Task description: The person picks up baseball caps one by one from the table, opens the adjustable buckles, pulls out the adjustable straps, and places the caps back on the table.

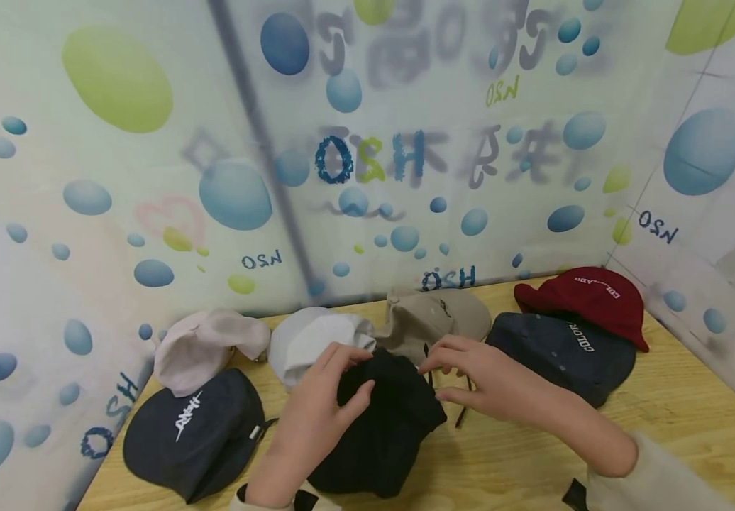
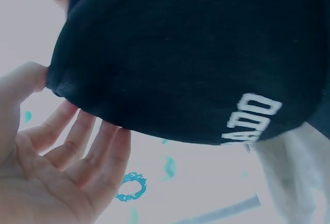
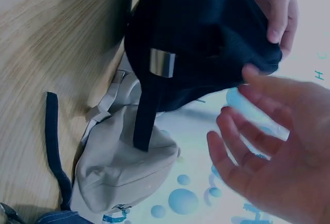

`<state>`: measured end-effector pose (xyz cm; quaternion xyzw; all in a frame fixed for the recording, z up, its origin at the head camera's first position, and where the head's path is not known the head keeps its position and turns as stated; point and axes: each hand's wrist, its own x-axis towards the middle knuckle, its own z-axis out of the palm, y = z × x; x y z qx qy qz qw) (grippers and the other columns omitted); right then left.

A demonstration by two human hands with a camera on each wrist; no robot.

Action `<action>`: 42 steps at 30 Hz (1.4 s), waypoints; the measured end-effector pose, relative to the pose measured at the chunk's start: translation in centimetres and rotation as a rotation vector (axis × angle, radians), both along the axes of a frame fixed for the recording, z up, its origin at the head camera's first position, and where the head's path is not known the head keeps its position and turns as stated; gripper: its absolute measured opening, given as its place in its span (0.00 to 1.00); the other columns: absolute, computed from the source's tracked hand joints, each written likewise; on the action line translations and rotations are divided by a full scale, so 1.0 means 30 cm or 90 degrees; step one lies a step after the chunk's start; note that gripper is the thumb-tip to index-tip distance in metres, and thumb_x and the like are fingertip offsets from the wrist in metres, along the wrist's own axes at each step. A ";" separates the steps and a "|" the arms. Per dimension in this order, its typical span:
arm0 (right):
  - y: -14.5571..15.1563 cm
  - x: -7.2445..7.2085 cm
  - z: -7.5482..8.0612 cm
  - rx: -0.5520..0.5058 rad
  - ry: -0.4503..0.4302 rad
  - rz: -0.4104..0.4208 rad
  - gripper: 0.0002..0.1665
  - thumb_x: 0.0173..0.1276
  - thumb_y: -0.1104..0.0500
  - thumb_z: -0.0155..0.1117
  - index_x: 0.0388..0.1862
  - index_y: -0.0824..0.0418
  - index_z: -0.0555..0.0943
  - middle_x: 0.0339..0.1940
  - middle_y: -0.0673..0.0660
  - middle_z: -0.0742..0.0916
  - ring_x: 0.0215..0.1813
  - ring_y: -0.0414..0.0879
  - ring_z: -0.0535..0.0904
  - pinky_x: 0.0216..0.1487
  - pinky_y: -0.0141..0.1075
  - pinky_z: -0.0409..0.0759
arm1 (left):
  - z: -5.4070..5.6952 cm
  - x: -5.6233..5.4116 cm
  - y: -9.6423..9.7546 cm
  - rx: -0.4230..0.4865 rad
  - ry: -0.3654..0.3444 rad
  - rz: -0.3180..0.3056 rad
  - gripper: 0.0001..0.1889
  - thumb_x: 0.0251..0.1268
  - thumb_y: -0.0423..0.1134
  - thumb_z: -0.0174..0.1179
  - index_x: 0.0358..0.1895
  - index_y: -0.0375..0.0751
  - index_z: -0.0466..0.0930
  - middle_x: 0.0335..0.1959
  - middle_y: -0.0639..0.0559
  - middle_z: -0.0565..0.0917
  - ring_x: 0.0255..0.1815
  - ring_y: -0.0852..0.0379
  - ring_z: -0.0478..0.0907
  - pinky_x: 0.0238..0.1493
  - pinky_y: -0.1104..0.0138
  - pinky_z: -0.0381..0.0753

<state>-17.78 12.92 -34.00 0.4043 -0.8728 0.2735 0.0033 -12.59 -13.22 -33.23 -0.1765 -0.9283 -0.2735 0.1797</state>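
A black baseball cap is held up over the front of the table, white letters showing on it in the left wrist view. My left hand pinches its edge, thumb on one side and fingertips on the other. On the cap's opposite side is my right hand. The right wrist view has its thumb right at the cap's edge, with the other fingers spread loosely away from the fabric. From the cap hangs a strap with a metal buckle.
Along the back stand a pale pink cap, a white cap and a beige cap. A dark cap with white script lies left. Rightward, a navy cap overlaps a red cap. A patterned curtain rises behind the table.
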 end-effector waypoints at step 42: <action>-0.108 0.034 0.073 -0.250 -0.212 0.011 0.10 0.78 0.55 0.54 0.37 0.59 0.73 0.22 0.51 0.79 0.25 0.43 0.77 0.30 0.35 0.80 | 0.100 0.025 -0.060 0.032 -0.064 0.016 0.24 0.67 0.46 0.65 0.65 0.55 0.73 0.60 0.57 0.78 0.55 0.58 0.82 0.50 0.63 0.85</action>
